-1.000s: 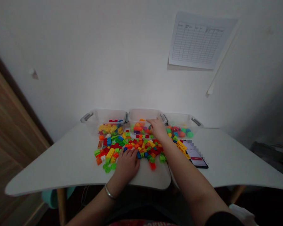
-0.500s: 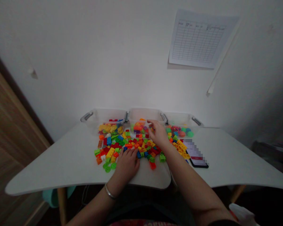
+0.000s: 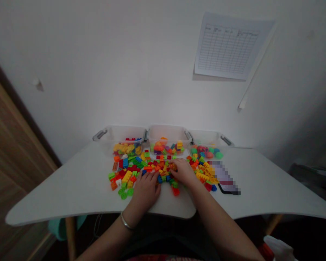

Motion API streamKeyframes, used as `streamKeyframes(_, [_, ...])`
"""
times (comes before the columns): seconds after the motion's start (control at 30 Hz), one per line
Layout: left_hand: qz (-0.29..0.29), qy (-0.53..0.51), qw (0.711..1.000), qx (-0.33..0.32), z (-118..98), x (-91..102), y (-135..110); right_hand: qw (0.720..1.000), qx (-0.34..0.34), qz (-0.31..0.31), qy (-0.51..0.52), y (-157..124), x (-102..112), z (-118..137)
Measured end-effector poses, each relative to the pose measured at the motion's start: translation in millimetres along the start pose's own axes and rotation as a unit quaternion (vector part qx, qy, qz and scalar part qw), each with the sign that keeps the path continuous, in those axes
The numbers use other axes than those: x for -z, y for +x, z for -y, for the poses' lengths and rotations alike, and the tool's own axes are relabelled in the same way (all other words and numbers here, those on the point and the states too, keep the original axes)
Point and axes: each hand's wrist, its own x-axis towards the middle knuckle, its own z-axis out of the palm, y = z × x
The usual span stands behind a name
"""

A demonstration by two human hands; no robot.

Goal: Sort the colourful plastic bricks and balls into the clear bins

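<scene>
A pile of coloured plastic bricks (image 3: 141, 166) lies spread on the white table (image 3: 70, 188). My left hand (image 3: 146, 190) rests flat at the pile's near edge, fingers stretched onto the bricks. My right hand (image 3: 183, 170) lies on the pile's right part, its fingertips curled around an orange brick (image 3: 172, 166). Behind the pile stand three clear tubs: the left tub (image 3: 116, 135), the middle tub (image 3: 165, 132) and the right tub (image 3: 209, 137), each holding bricks.
A black phone (image 3: 228, 185) lies to the right of the pile. A printed sheet (image 3: 228, 47) hangs on the white wall. A wooden panel (image 3: 8, 152) is at the left. A silver bracelet (image 3: 125, 222) is on my left wrist.
My right hand has drawn back from the middle tub down onto the pile. The left hand has stayed where it was.
</scene>
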Motion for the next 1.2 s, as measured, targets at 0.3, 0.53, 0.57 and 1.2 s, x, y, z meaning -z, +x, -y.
streamKeyframes(0.3, [0.003,-0.006,1.0,-0.001,-1.3,2.1,1.1,1.0,-0.017,-0.003,-0.017,-1.8,-3.0,-3.3])
streamKeyframes(0.53, [0.0,-0.005,1.0,0.002,-0.7,0.7,0.5,0.999,-0.025,-0.023,-0.006,-2.6,-4.3,-3.1])
streamKeyframes(0.57, [-0.003,-0.005,1.0,0.0,-0.6,0.6,0.2,0.999,-0.025,-0.031,0.002,-2.3,-4.0,-3.6])
streamKeyframes(1.2, [0.008,-0.011,1.0,0.008,-1.0,0.7,1.0,0.928,-0.119,-0.323,0.144,55.7,51.1,-40.3])
